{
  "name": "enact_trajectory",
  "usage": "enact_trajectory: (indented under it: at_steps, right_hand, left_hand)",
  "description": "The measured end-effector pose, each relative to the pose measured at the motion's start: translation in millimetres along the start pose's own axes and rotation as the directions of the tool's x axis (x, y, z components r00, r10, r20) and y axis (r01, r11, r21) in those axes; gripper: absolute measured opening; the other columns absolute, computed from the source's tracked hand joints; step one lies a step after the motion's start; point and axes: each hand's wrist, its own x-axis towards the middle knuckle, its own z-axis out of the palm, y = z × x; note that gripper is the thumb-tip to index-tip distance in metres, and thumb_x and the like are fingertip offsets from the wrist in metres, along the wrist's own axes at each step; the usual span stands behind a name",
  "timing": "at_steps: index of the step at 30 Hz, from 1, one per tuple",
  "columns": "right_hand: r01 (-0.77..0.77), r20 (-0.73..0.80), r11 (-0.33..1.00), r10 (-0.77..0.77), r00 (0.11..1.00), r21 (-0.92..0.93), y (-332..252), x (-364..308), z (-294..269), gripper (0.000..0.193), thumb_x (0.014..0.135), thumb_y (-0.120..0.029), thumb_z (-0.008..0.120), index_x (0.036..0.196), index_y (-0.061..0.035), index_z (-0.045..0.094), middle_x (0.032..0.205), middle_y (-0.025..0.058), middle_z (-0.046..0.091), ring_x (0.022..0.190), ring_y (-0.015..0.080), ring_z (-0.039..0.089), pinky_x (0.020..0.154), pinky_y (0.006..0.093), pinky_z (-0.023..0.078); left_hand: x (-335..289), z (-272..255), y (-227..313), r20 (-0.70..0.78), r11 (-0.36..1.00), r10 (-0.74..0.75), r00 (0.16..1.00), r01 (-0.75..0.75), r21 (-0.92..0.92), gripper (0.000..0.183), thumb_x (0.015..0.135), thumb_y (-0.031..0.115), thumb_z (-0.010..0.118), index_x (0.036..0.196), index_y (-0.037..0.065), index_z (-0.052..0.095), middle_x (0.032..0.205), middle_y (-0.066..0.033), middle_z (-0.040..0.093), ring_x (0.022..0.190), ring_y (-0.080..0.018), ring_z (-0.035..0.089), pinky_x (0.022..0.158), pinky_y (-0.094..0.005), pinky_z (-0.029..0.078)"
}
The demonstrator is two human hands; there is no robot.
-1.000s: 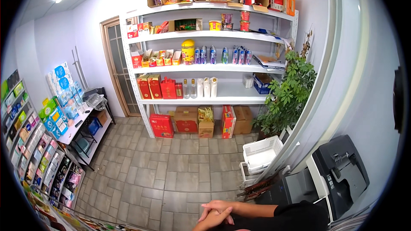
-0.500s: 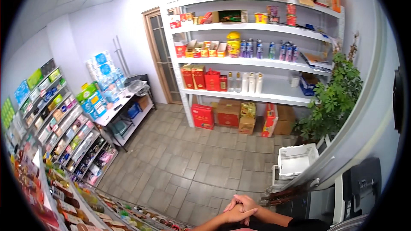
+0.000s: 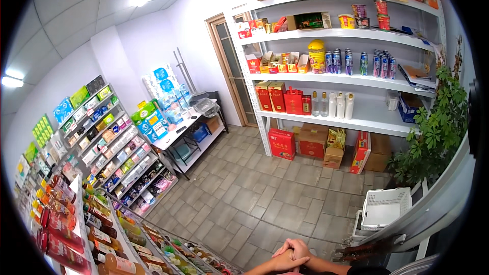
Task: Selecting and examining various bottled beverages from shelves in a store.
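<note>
My left hand and my right hand are clasped together at the lower edge of the head view, in front of my body. The left forearm comes in from the lower left, the right one from the lower right with a dark sleeve. Both hands have their fingers closed around each other, and no object shows between them. Beyond them lies the grey tiled floor. Nearest on the left are slanted shelves of bottles, and on the right stands a white plastic basket.
A white shelving unit with cans, gift boxes and packaged food spans the back. Cartons stand beneath it. A leafy plant rises at the right. Left are a table with tissue packs and a stocked rack.
The view has turned left, so more bottles and ceiling show and the shelving has shifted right. My hands stay clasped; a thumb that stuck out is now folded in.
</note>
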Motion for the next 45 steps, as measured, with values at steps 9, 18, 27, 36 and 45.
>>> enact_trajectory:
  at_steps: [9, 18, 27, 36, 45]
  right_hand:
    - [0.067, 0.047, 0.998, -0.066, 0.997, -0.014, -56.4, 25.8, -19.7, 0.052, 0.104, -0.029, 0.034, 0.075, 0.0068, 0.058, 0.083, 0.0346, 0.070, 0.083, 0.0465, 0.072, 0.084, 0.0500, 0.058]
    - [-0.006, -0.010, 0.997, 0.007, 1.000, 0.081, -93.7, 63.1, -41.1, 0.053, 0.103, -0.031, 0.036, 0.065, 0.0022, 0.053, 0.068, 0.0284, 0.064, 0.067, 0.0442, 0.067, 0.074, 0.0531, 0.058]
    - [-0.230, 0.234, 0.973, 0.223, 0.946, 0.003, -87.5, 108.7, -36.4, 0.052, 0.106, -0.031, 0.036, 0.064, -0.0042, 0.052, 0.059, 0.0184, 0.059, 0.061, 0.0356, 0.064, 0.068, 0.0505, 0.058]
    - [-0.257, 0.550, 0.863, 0.481, 0.683, -0.435, -72.2, 144.9, -12.7, 0.054, 0.112, -0.027, 0.036, 0.085, 0.0060, 0.069, 0.091, 0.0264, 0.074, 0.092, 0.0391, 0.075, 0.091, 0.0481, 0.058]
    - [-0.025, 0.489, 0.505, 0.846, 0.212, -0.863, -64.3, 173.6, 70.0, 0.056, 0.114, -0.042, 0.035, 0.153, -0.0056, 0.050, 0.153, 0.0165, 0.053, 0.142, 0.0270, 0.049, 0.119, 0.0390, 0.036]
  left_hand:
    - [46.8, -16.1, 28.9, 0.001, 0.988, -0.155, 0.988, 0.155, -0.014, 0.075, 0.102, 0.062, 0.053, 0.057, 0.005, 0.070, 0.053, -0.0043, 0.064, 0.045, -0.0165, 0.060, 0.048, -0.0268, 0.050]
    - [91.5, -24.8, 41.4, -0.162, 0.975, -0.197, 0.967, 0.175, -0.138, 0.078, 0.105, 0.062, 0.049, 0.056, 0.007, 0.073, 0.055, -0.0023, 0.069, 0.047, -0.0122, 0.063, 0.048, -0.0242, 0.051]
    - [63.6, -17.1, 42.4, -0.344, 0.910, -0.243, 0.907, 0.091, -0.405, 0.053, 0.110, 0.047, 0.052, 0.097, 0.005, 0.081, 0.097, -0.0032, 0.079, 0.094, -0.0114, 0.070, 0.090, -0.0268, 0.054]
    - [34.4, -16.9, -14.6, -0.149, 0.917, -0.099, 0.984, 0.032, -0.397, 0.053, 0.116, 0.038, 0.038, 0.157, 0.006, 0.046, 0.160, -0.0106, 0.048, 0.152, -0.0197, 0.037, 0.125, -0.0360, 0.027]
    - [-23.9, -92.0, -32.1, -0.051, 0.888, -0.104, 0.993, 0.070, -0.454, 0.053, 0.114, 0.039, 0.042, 0.155, 0.006, 0.049, 0.157, -0.0098, 0.052, 0.150, -0.0173, 0.040, 0.123, -0.0316, 0.031]
